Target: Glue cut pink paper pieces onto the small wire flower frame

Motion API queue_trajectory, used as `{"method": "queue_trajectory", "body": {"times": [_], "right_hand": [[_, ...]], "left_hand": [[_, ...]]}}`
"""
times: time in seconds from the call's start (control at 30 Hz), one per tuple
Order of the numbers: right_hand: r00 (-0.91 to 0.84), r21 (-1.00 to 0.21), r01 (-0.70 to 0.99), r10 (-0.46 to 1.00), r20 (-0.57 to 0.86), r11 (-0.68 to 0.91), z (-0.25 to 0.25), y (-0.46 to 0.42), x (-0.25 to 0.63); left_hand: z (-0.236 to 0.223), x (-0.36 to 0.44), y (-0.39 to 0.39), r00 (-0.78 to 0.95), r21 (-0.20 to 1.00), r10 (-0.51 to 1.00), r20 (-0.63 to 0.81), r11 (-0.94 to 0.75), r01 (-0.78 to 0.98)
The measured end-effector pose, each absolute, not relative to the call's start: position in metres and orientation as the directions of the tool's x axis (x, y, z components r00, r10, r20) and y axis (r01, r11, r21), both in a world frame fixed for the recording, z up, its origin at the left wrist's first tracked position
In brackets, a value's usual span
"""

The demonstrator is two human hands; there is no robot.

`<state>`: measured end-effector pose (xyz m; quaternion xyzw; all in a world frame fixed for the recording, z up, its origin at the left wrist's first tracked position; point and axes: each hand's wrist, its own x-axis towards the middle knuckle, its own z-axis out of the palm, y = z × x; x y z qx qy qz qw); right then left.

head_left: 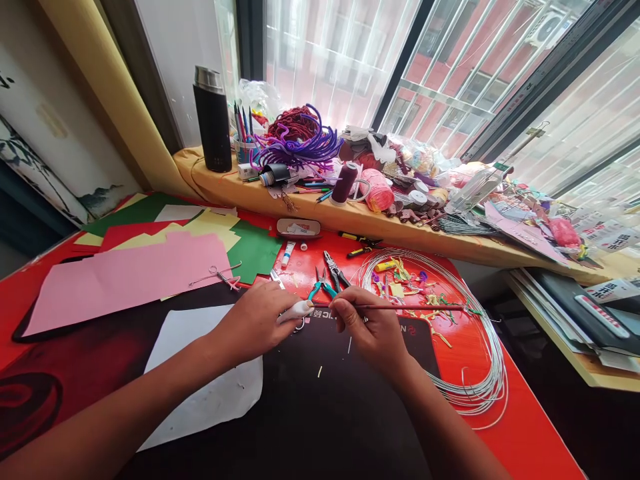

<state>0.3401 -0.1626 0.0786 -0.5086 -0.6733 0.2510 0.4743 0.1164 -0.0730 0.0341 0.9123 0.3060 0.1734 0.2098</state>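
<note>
My left hand [255, 320] is closed around a small white squeeze bottle [299, 311], its narrow tip pointing right. The tip is close to the fingertips of my right hand [370, 327]; whether they touch I cannot tell. Pinched in my right hand is a thin dark-red stick [420, 307], which reaches far to the right and shows green at its end. Just beyond the hands lie teal-handled pliers [323, 285] and dark pliers [336, 270]. Beneath both hands spreads a black desk mat [320, 420], with a white sheet [210, 393] under my left forearm.
A coil of silvery wire [495, 373] circles colourful scraps [405, 283] at right. Pink paper [125, 273] covers green and yellow sheets at left. Along the crowded windowsill stand a black thermos [213, 123], purple fuzzy stems [305, 150] and a thread spool [345, 182].
</note>
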Motion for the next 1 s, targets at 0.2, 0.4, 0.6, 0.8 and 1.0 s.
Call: {"method": "queue_trajectory", "body": {"times": [0.2, 0.4, 0.6, 0.8, 1.0], "right_hand": [[-0.06, -0.815, 0.48, 0.939, 0.339, 0.325, 0.071, -0.162, 0.334], [-0.116, -0.769, 0.534, 0.931, 0.347, 0.353, 0.065, -0.162, 0.332], [-0.094, -0.785, 0.537, 0.947, 0.308, 0.309, 0.066, -0.16, 0.331], [-0.085, -0.801, 0.526, 0.955, 0.284, 0.285, 0.063, -0.161, 0.328], [-0.107, -0.806, 0.525, 0.961, 0.255, 0.272, 0.059, -0.162, 0.325]], "left_hand": [[0.035, 0.116, -0.079, 0.778, 0.466, 0.598, 0.191, -0.753, 0.465], [0.031, 0.115, -0.078, 0.801, 0.397, 0.546, 0.244, -0.81, 0.432], [0.032, 0.114, -0.079, 0.807, 0.374, 0.518, 0.284, -0.835, 0.404], [0.034, 0.112, -0.08, 0.795, 0.345, 0.519, 0.314, -0.843, 0.413], [0.034, 0.111, -0.081, 0.793, 0.35, 0.512, 0.33, -0.846, 0.401]]}}
